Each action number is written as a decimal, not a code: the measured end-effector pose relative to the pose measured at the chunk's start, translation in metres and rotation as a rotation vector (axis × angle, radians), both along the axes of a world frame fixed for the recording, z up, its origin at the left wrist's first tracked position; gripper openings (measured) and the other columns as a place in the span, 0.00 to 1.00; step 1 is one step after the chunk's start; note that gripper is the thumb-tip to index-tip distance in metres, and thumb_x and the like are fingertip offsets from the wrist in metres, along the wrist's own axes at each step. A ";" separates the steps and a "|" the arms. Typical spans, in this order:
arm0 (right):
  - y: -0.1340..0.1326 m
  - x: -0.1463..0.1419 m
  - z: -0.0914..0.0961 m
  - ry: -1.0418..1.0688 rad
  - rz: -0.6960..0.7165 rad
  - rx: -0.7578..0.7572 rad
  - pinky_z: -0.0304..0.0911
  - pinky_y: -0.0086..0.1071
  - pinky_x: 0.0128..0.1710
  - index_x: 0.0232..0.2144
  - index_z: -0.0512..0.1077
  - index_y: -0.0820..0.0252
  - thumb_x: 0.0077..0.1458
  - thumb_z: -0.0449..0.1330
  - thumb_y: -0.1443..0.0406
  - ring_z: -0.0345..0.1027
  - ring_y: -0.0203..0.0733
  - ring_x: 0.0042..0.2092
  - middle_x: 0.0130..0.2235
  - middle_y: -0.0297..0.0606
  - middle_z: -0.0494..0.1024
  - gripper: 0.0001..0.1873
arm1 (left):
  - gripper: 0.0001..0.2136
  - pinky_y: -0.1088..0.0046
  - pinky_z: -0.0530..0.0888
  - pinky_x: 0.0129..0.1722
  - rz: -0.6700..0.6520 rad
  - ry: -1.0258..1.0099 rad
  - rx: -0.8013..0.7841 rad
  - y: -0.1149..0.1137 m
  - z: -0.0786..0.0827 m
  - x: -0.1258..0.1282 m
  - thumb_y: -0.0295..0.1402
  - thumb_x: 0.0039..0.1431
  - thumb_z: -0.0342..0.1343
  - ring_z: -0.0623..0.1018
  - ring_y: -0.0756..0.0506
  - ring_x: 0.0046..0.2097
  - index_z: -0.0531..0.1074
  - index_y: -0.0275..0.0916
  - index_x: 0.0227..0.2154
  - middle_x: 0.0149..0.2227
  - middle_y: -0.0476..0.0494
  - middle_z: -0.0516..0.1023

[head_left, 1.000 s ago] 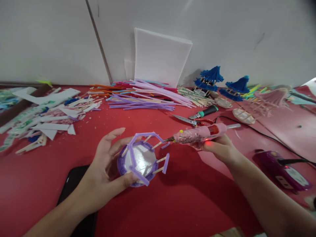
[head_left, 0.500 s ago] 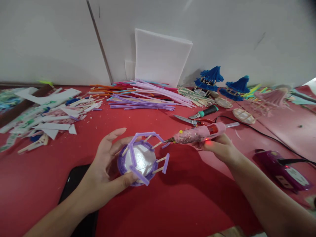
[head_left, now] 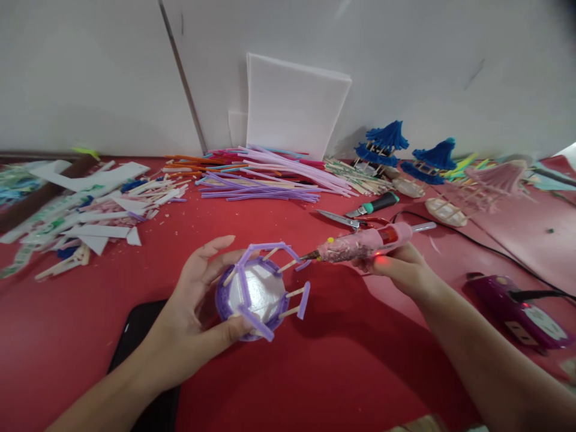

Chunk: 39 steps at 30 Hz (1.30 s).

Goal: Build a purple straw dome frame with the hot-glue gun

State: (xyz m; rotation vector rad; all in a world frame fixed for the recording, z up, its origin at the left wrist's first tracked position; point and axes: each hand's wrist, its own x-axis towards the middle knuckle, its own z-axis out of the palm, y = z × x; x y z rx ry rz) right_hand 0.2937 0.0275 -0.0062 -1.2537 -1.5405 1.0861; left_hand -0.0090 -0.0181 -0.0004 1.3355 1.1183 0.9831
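Note:
My left hand [head_left: 198,306] is closed round a small round craft model [head_left: 258,291], its thumb at the front and its fingers behind. The model has a shiny pale base with a purple rim, and short wooden sticks stand up from it, joined at their tops by purple pipe-cleaner pieces. In my right hand [head_left: 400,264] is a pink glue gun [head_left: 364,243] with a clear glue stick out of its back end. Its nozzle points left and is at the tip of one wooden stick, beside a short purple piece.
Purple pipe cleaners [head_left: 261,189] lie at the back by leaning white sheets [head_left: 297,108]. Scissors [head_left: 337,217] and a green-handled cutter [head_left: 375,204] sit beyond the glue gun. Blue-roofed models [head_left: 382,144] stand back right, a purple power strip [head_left: 517,312] right, scraps [head_left: 99,210] left, a black phone-like slab [head_left: 139,336] under my left arm.
Almost nothing differs. The whole view has shifted very slightly; both hands keep their holds, and the nozzle stays at the same stick tip.

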 end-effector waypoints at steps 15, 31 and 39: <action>-0.009 0.004 -0.009 -0.019 0.033 0.397 0.67 0.32 0.28 0.30 0.75 0.53 0.42 0.59 0.71 0.71 0.41 0.30 0.29 0.33 0.78 0.11 | 0.31 0.88 0.74 0.43 0.121 -0.077 0.321 0.004 -0.006 -0.003 0.25 0.45 0.67 0.75 0.51 0.53 0.66 0.53 0.52 0.54 0.52 0.75; -0.014 -0.001 -0.010 -0.091 0.120 0.514 0.61 0.34 0.27 0.26 0.71 0.51 0.44 0.56 0.71 0.66 0.42 0.26 0.25 0.33 0.72 0.09 | 0.32 0.90 0.75 0.41 0.143 0.007 0.377 0.003 -0.004 -0.001 0.24 0.41 0.68 0.77 0.51 0.51 0.67 0.53 0.51 0.51 0.53 0.76; -0.015 -0.004 -0.006 -0.086 0.146 0.524 0.57 0.32 0.25 0.25 0.67 0.51 0.43 0.54 0.73 0.61 0.40 0.25 0.24 0.30 0.65 0.10 | 0.31 0.86 0.77 0.41 0.136 -0.045 0.341 0.004 -0.004 0.000 0.23 0.41 0.67 0.78 0.50 0.49 0.68 0.55 0.49 0.51 0.53 0.77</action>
